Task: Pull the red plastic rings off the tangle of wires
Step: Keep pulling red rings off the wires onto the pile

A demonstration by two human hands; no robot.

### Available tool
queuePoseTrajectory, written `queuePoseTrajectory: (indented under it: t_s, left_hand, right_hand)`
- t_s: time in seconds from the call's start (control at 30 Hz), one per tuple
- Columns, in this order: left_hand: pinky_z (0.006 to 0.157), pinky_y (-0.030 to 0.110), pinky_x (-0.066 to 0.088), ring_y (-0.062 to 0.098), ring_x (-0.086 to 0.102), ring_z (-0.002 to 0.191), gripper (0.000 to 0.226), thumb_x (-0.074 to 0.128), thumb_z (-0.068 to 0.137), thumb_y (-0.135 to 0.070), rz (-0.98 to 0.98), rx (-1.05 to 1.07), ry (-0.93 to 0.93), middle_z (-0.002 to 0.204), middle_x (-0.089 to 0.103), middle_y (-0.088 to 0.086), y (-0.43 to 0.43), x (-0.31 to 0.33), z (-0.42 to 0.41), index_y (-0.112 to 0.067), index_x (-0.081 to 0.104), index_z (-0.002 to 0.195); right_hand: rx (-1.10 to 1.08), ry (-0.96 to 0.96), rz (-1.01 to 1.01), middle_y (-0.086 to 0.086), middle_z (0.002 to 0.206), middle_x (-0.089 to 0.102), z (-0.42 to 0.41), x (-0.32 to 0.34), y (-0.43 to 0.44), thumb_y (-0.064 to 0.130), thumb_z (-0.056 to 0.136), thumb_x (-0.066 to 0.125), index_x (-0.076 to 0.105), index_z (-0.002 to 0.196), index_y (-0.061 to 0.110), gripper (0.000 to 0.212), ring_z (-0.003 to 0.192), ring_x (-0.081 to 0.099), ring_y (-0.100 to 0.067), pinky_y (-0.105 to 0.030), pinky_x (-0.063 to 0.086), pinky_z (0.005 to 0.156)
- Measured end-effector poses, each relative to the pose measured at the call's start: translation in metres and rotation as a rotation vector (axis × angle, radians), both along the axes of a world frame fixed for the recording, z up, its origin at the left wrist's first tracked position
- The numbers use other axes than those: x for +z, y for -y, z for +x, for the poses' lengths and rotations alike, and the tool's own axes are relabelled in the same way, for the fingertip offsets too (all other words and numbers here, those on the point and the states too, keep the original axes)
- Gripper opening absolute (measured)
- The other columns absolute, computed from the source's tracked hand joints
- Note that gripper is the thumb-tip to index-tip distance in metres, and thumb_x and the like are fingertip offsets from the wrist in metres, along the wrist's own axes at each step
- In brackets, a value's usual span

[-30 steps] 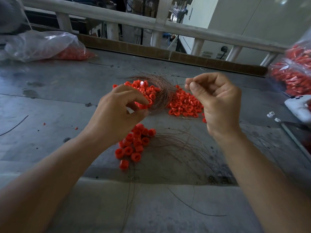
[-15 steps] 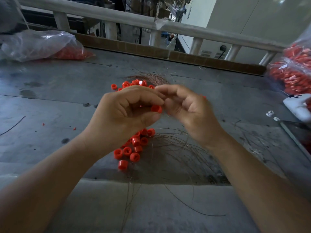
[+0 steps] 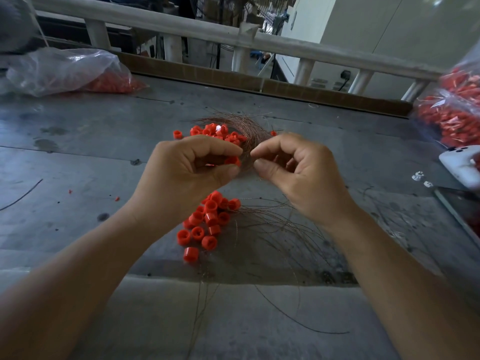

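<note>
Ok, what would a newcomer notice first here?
Two hands meet mid-frame: the left hand pinches a red ring, the right hand is curled beside it at the wire tangle. Below them lie loose red rings. A bag of red parts sits far left, another bag far right.

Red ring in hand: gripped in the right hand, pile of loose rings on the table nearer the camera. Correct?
No. The head view shows the red ring held between thumb and fingers of the left hand, not the right; the right hand pinches the wires beside it. The pile of loose rings does lie on the table nearer the camera.
</note>
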State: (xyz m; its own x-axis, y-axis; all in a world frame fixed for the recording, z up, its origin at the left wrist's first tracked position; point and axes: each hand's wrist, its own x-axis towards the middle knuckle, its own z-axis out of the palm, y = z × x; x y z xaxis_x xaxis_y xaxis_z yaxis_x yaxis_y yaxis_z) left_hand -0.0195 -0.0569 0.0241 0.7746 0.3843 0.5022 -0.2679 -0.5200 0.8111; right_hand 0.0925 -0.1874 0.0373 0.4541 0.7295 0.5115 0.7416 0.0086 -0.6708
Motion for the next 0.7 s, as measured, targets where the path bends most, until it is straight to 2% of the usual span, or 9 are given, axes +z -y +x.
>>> queuePoseTrajectory:
  t_s: [0.13,0.27,0.37,0.47,0.57,0.7]
  left_hand:
    - [0.076,0.017,0.053,0.005,0.067,0.079,0.023,0.064,0.065,-0.025,0.001,-0.05,-0.054,0.088,0.069,-0.011,0.002,-0.002,0.001,-0.034,0.064,0.086]
    - [0.072,0.025,0.057,0.011,0.07,0.073,0.027,0.069,0.069,-0.008,-0.08,-0.006,-0.062,0.086,0.071,-0.007,-0.004,-0.005,0.003,-0.029,0.065,0.086]
    - [0.07,0.021,0.056,0.012,0.07,0.07,0.029,0.069,0.066,-0.008,-0.134,-0.012,-0.072,0.079,0.072,-0.008,-0.006,-0.005,0.003,-0.029,0.066,0.085]
    - [0.071,0.017,0.054,0.01,0.07,0.073,0.039,0.066,0.07,0.006,-0.126,-0.052,-0.091,0.083,0.072,-0.011,-0.005,-0.006,0.004,-0.03,0.065,0.087]
    - [0.07,0.018,0.054,0.01,0.069,0.075,0.033,0.068,0.065,-0.001,-0.177,-0.066,-0.067,0.079,0.071,-0.007,-0.003,-0.004,0.004,-0.025,0.065,0.087]
    - [0.069,0.017,0.054,0.011,0.069,0.073,0.025,0.065,0.057,-0.015,-0.219,-0.066,-0.059,0.076,0.071,-0.005,-0.002,-0.002,0.003,-0.023,0.065,0.081]
  right_hand:
    - [-0.008,0.062,-0.05,0.01,0.075,0.056,-0.002,-0.003,-0.002,0.006,0.08,0.066,0.062,0.08,0.017,0.012,0.069,0.052,0.002,-0.007,0.039,0.061]
    - [-0.063,0.068,-0.022,0.017,0.071,0.05,0.002,0.0,0.0,0.004,0.085,0.059,0.055,0.078,0.02,0.019,0.064,0.05,0.009,-0.006,0.037,0.061]
    - [-0.052,0.028,0.006,0.015,0.065,0.048,0.004,0.004,0.003,0.006,0.089,0.055,0.05,0.075,0.029,0.027,0.059,0.046,0.004,-0.009,0.038,0.057]
    - [-0.012,0.036,0.008,0.015,0.067,0.048,0.0,0.006,0.003,0.011,0.088,0.054,0.049,0.076,0.03,0.024,0.06,0.046,0.0,-0.011,0.039,0.058]
    - [0.001,0.049,0.006,0.016,0.071,0.052,-0.004,0.006,0.002,0.018,0.083,0.055,0.052,0.076,0.027,0.011,0.064,0.049,0.002,-0.01,0.039,0.061]
    - [0.023,0.046,0.001,0.015,0.072,0.051,-0.003,0.006,0.003,0.011,0.086,0.055,0.054,0.078,0.018,0.01,0.066,0.05,0.005,-0.008,0.039,0.062]
